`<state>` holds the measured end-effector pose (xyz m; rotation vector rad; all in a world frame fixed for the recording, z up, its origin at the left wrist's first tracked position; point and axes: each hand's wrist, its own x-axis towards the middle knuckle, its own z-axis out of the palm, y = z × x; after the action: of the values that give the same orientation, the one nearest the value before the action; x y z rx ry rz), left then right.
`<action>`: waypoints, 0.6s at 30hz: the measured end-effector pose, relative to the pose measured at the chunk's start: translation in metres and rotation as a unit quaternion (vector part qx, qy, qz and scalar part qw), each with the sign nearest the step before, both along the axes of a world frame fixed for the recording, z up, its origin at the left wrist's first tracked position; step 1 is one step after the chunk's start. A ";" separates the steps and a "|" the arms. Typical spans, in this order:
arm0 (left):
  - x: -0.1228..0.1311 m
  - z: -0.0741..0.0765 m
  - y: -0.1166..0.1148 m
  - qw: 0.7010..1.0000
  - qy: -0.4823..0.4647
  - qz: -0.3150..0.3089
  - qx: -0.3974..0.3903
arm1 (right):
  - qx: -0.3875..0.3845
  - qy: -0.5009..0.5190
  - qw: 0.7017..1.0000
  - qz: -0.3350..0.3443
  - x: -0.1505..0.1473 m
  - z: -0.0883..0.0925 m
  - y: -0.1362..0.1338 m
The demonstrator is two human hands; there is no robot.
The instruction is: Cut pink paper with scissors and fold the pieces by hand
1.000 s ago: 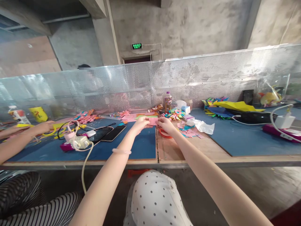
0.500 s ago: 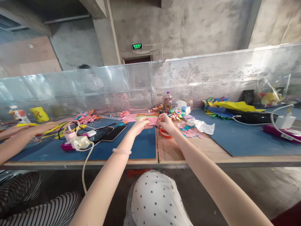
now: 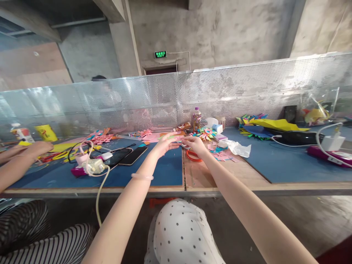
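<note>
My left hand [image 3: 164,143] is stretched out with its fingers straight, lying over a small pink paper [image 3: 178,138] at the far edge of the blue mat [image 3: 165,172]. A pink bracelet [image 3: 142,176] sits on that wrist. My right hand [image 3: 194,143] is curled, its fingertips pinched at the paper's right edge. Orange scissors [image 3: 192,157] lie on the wood just under my right hand.
Two phones [image 3: 129,156] and a charger with cables [image 3: 92,165] lie to the left. A bottle [image 3: 196,119], a paper flower [image 3: 206,132] and paper scraps [image 3: 222,154] lie behind and to the right. A co-worker's hand [image 3: 35,148] works at far left. A perforated metal screen [image 3: 247,91] backs the bench.
My left hand has opened from a pinch on the pink paper to straight fingers laid over it. My right hand has shifted slightly. The co-worker's hand has drawn back to the left.
</note>
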<state>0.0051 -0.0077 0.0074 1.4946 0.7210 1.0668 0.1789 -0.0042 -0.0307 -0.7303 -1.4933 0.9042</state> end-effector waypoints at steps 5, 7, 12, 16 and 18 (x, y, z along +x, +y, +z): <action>0.000 0.001 -0.002 0.998 0.034 -0.015 0.049 | -0.013 0.031 0.999 -0.005 0.002 -0.001 0.002; 0.000 0.002 -0.004 0.996 0.051 0.022 0.071 | -0.008 0.036 0.999 -0.006 0.002 -0.001 0.002; 0.001 0.002 -0.004 0.989 0.067 0.066 0.117 | -0.010 0.035 0.999 -0.005 -0.001 0.000 0.000; 0.000 -0.005 0.006 0.977 0.114 0.106 0.145 | -0.036 0.043 0.998 -0.013 -0.004 0.000 -0.001; -0.001 -0.008 0.012 0.974 0.112 0.118 0.160 | -0.038 0.057 0.998 -0.008 -0.005 0.000 0.000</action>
<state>0.0038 0.0042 -0.0008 1.8613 0.9358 1.2506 0.1738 -0.0044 -0.0306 -0.7318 -1.3574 0.9792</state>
